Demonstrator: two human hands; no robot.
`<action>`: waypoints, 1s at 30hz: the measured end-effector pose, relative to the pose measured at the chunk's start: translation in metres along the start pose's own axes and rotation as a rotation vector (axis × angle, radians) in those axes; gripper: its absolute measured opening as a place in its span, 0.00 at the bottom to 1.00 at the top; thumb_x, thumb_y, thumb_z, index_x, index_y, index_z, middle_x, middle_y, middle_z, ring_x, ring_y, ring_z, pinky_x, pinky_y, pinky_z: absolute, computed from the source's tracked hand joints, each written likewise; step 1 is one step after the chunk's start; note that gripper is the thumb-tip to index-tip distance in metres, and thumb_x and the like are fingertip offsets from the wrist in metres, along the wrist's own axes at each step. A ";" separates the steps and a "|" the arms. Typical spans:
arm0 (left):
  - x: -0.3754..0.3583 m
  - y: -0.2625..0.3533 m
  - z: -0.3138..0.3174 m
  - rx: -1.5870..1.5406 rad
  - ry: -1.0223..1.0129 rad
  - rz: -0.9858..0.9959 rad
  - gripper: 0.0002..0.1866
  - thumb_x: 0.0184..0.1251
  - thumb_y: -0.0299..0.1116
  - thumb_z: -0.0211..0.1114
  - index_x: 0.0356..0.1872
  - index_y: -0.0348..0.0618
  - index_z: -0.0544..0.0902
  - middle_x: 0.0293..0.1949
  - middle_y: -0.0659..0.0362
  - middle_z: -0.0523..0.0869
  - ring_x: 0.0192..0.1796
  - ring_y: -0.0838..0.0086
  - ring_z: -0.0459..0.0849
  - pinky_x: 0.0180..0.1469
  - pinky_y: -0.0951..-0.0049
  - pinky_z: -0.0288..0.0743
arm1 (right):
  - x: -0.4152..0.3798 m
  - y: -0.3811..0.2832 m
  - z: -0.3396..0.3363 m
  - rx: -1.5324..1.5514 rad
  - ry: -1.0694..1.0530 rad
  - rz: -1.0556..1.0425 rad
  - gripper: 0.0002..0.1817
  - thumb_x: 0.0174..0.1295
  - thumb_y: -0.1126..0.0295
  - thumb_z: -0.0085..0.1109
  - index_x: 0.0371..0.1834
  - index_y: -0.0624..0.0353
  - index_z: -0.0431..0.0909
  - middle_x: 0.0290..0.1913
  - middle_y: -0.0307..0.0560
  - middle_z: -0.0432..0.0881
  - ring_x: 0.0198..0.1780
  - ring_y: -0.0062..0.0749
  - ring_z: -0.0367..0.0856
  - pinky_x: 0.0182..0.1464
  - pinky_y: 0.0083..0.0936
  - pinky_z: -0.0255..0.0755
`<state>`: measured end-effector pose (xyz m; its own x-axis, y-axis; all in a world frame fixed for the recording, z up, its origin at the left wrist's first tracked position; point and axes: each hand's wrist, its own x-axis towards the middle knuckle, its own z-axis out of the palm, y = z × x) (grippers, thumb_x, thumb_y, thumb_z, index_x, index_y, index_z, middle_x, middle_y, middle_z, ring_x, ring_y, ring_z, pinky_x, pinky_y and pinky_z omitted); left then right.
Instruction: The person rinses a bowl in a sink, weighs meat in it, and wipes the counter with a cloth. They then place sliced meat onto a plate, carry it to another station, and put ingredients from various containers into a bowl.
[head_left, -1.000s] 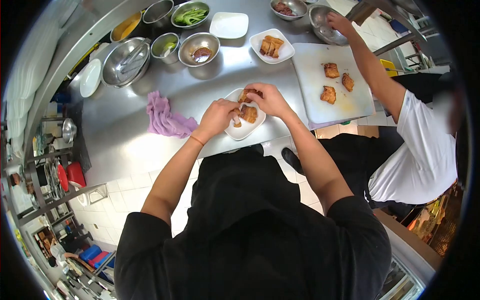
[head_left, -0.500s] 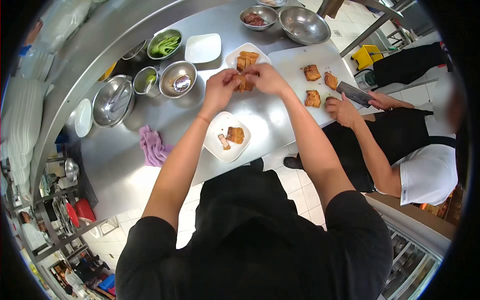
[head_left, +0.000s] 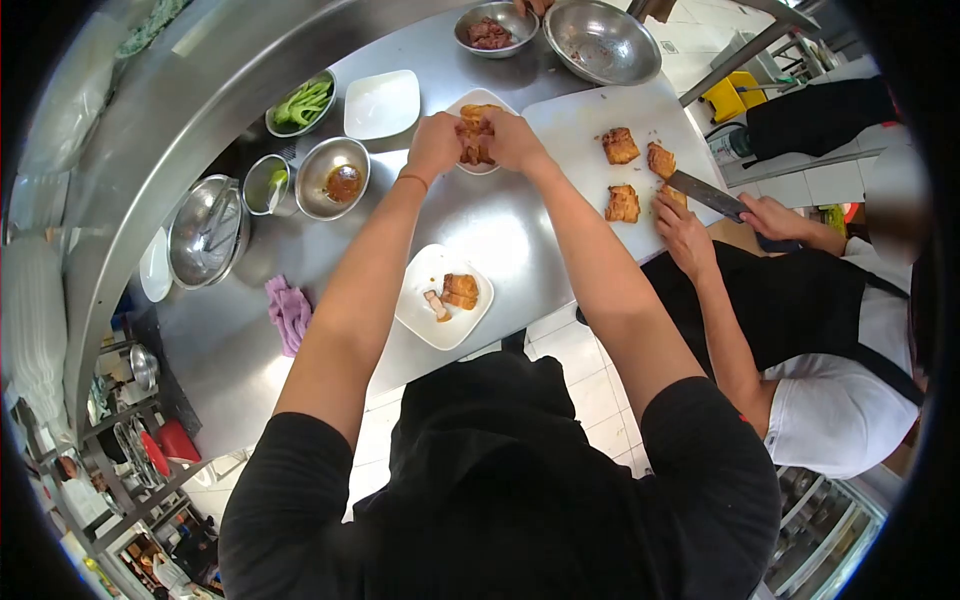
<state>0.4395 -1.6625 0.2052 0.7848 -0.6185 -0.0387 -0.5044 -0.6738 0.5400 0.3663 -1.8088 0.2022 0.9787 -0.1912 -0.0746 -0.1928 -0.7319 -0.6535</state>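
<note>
My left hand point(head_left: 436, 146) and my right hand point(head_left: 512, 142) meet over a white square plate point(head_left: 508, 100) at the top centre. Both have their fingers closed on browned meat pieces point(head_left: 478, 112) lying on that plate; the fingertips partly hide the meat. Nearer to me, a second white plate point(head_left: 440, 333) bears a browned meat piece point(head_left: 460, 291) and a smaller pale strip point(head_left: 438, 306). A bare white square dish point(head_left: 382, 104) stands left of the first plate.
On the right, a co-worker's hand holds a cleaver point(head_left: 705, 195) at meat on a white cutting board point(head_left: 580, 130); the other steadies the meat. Metal bowls point(head_left: 333, 178) and a purple cloth point(head_left: 289, 314) lie left. A bowl of dark meat point(head_left: 496, 30) stands at the back.
The view has shifted slightly. My hands have come closer together over the meat. The co-worker's cleaver has moved onto a piece on the board, and fingers now show at the back bowls.
</note>
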 end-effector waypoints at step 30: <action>-0.203 -0.005 -0.033 -0.022 -0.446 0.124 0.09 0.56 0.33 0.70 0.36 0.41 0.85 0.33 0.50 0.86 0.40 0.57 0.84 0.45 0.60 0.77 | -0.166 -0.057 0.009 0.020 -0.515 -0.481 0.12 0.53 0.78 0.60 0.42 0.57 0.79 0.43 0.52 0.80 0.53 0.49 0.77 0.54 0.38 0.75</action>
<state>0.2946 -1.5204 0.2385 0.4845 -0.8110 -0.3280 -0.5731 -0.5775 0.5814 0.2157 -1.7294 0.2453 0.8649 0.4880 -0.1178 0.2660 -0.6445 -0.7169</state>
